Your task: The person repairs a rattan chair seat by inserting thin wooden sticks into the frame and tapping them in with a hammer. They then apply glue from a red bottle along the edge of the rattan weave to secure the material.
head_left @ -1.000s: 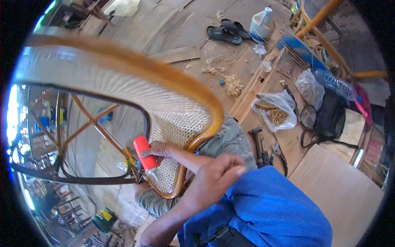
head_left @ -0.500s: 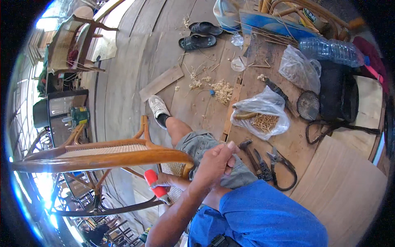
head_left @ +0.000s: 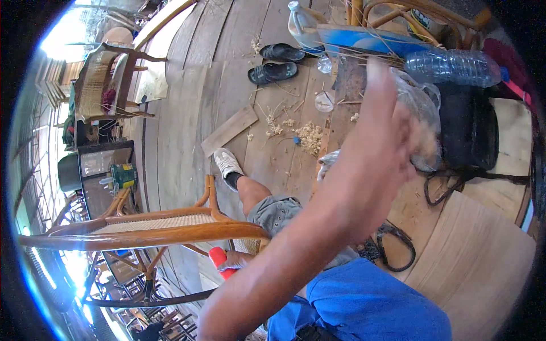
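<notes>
A red, cylindrical plastic bottle point(head_left: 217, 257) is gripped by the right hand point(head_left: 238, 260), near the glossy brown, curved wooden chair frame point(head_left: 153, 235). The left hand point(head_left: 380, 136) is raised, blurred and partly open, its thumb extended, with no object visible in it. The pale, woven cane panel point(head_left: 151, 223) appears already fitted into the frame; what remains cannot be told.

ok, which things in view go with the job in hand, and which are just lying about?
Part of the job, judging by grip and nearness:
red bottle, in the right hand
cane chair, close by that hand

Apparently just lying about:
black sandals
pale shavings
clear plastic bottle
white-and-blue jug
loose board
</notes>
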The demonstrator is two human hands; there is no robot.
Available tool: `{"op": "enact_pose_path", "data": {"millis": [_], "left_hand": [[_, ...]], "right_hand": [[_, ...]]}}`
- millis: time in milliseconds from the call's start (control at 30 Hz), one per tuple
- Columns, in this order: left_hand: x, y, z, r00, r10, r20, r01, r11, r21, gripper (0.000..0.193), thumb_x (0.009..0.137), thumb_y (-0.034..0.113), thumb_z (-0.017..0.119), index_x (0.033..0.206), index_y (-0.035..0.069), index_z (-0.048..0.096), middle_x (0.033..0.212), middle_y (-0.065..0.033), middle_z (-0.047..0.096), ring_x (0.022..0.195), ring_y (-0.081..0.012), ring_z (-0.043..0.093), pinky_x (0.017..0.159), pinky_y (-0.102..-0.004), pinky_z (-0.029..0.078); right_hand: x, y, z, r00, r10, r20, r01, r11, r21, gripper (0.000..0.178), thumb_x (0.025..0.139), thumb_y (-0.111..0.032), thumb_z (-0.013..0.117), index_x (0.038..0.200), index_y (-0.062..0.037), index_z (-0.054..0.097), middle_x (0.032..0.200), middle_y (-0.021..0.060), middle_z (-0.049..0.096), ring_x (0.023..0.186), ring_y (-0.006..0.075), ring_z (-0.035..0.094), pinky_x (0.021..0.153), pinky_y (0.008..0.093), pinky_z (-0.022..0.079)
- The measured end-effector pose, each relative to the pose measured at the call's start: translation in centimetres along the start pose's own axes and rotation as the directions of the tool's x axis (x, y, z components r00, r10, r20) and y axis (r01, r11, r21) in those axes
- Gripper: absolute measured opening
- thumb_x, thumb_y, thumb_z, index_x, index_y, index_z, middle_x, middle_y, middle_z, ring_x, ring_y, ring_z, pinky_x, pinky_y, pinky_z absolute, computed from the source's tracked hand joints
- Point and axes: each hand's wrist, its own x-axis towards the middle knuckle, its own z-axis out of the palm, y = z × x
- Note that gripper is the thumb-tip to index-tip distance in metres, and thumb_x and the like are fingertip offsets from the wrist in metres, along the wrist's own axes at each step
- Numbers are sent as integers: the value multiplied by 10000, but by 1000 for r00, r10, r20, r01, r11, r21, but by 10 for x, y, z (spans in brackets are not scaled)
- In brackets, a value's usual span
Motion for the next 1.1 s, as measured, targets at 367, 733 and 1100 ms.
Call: {"op": "enact_pose_path", "data": {"millis": [367, 733, 1100], "left_hand": [[-125, -43, -64, 997, -2, -81, 33, 927, 374, 801, 930, 568, 366, 1381, -92, 333, 1342, -249, 472, 1294, -343, 418, 1104, -416, 248], [-399, -149, -202, 691, 548, -472, -353, 825, 441, 439, 928, 376, 524, 794, -31, 619, 814, -163, 627, 831, -285, 607, 783, -420, 471], [-406, -360, -482, -255, 446, -858, 36, 891, 452, 226, 864, 198, 593, 965, 8, 665, 824, -86, 662, 733, -204, 613, 691, -329, 485]], "right_hand": [[3, 46, 41, 997, 64, 49, -63, 998, -23, 529, 762, -527, 685, 975, -46, 625, 813, 63, 657, 652, 165, 623, 603, 317, 514], [-95, 185, 125, 962, 236, 137, -213, 963, -165, 524, 795, -546, 630, 978, -55, 629, 808, 72, 634, 679, 153, 619, 611, 287, 522], [-91, 165, 134, 957, 287, 49, -289, 956, 53, 403, 812, -358, 726, 1044, -62, 580, 927, 48, 650, 830, 165, 648, 777, 341, 544]]}}
